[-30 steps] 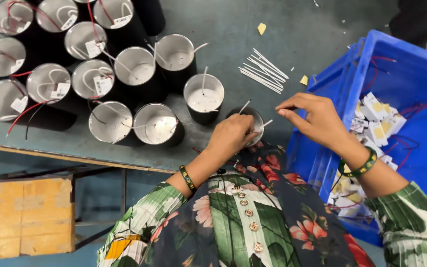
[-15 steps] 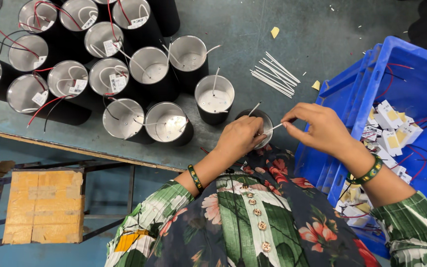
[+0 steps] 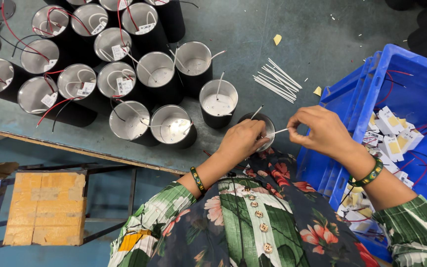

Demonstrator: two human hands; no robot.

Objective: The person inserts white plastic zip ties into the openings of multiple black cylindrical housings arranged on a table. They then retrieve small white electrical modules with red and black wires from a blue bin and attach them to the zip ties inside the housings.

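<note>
Left hand [image 3: 243, 141] grips the black cylinder [image 3: 262, 129] at frame centre, as before. Right hand [image 3: 322, 131] pinches a white wire [image 3: 278, 132], now drawn closer to the cylinder rim than earlier.

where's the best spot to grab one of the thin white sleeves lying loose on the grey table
Probably near one end of the outermost thin white sleeve, pinched from above. They lie flat in a fanned bundle on the grey table, touching along their middles, so only the splayed ends give fingertips room. The right hand is nearest to them.
</note>
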